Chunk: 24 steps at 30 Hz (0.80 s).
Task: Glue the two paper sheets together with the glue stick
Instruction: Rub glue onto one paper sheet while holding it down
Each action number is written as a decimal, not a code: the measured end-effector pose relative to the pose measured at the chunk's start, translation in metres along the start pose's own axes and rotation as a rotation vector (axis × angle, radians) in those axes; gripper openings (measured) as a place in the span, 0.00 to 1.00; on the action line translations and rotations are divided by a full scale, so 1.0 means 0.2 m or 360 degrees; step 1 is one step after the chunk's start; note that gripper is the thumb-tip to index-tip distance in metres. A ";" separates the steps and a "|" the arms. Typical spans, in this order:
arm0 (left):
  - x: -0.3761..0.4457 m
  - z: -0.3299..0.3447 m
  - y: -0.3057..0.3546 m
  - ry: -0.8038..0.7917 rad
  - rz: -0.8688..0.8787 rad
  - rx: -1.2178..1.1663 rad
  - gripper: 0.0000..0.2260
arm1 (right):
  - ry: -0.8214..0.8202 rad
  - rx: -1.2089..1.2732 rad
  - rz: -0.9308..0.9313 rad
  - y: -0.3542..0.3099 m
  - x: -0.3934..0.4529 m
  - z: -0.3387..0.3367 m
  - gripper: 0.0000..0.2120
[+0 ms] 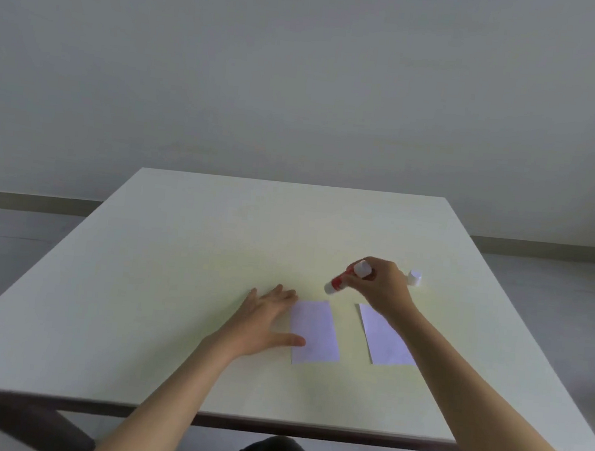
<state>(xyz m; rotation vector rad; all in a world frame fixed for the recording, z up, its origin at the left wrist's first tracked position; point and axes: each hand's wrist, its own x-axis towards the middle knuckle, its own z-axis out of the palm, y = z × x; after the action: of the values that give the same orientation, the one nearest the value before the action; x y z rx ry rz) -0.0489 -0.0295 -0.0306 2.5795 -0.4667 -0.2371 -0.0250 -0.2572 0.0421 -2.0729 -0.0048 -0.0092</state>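
Right now I look down over my knees at the pale worktop (pixel 132 318). Nearest to me lie the two paper sheets, side by side and apart, with a strip of bare worktop between them. My left hand (pixel 264 321) lies flat on the worktop with its fingers (pixel 281 295) spread. Its thumb rests on the left edge of the left sheet (pixel 316 332) and holds it down. My right arm crosses over the right sheet (pixel 385 341) and hides part of it.

A bit farther off, my right hand (pixel 381 285) pinches the red glue stick (pixel 345 278) near its top. The stick is tilted, with its white glue end pointing down and to the left, above bare worktop just past the top corner of the left sheet. I cannot tell if the tip touches anything. Behind that hand stands the white cap (pixel 414 277), off the stick.

I think the glue goes on the left sheet next. If my thumb lets go, the sheet could slide or wrinkle under the stick. If the tip lands short, glue gets on the worktop. My right arm could also drag the right sheet away.
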 end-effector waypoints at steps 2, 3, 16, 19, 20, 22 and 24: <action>0.00 0.00 -0.01 -0.0007 0.0059 0.0121 0.41 | -0.0093 -0.0112 -0.0046 0.01 -0.01 0.06 0.05; 0.01 0.00 -0.02 -0.0019 0.0073 0.0156 0.42 | -0.0102 -0.0178 -0.0081 0.00 -0.02 0.08 0.06; 0.05 -0.02 -0.10 0.0021 0.0092 0.0218 0.37 | -0.0223 -0.0528 -0.0311 -0.07 0.02 0.29 0.06; 0.04 -0.01 -0.11 0.0020 0.0046 0.0165 0.37 | -0.0250 -0.0545 -0.0324 -0.07 0.03 0.31 0.06; 0.04 -0.01 -0.11 0.0017 0.0041 0.0166 0.37 | -0.0251 -0.0545 -0.0324 -0.07 0.03 0.31 0.06; 0.04 0.00 -0.11 0.0012 0.0033 0.0189 0.37 | -0.0248 -0.0575 -0.0313 -0.08 0.03 0.31 0.06; 0.04 -0.01 -0.11 -0.0003 0.0016 0.0216 0.38 | -0.0231 -0.0610 -0.0280 -0.08 0.03 0.31 0.06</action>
<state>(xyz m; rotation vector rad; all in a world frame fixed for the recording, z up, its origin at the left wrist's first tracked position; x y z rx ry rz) -0.0357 -0.0136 -0.0414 2.7087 -0.5130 -0.2112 -0.0189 -0.1957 0.0263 -2.4452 -0.2952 0.0353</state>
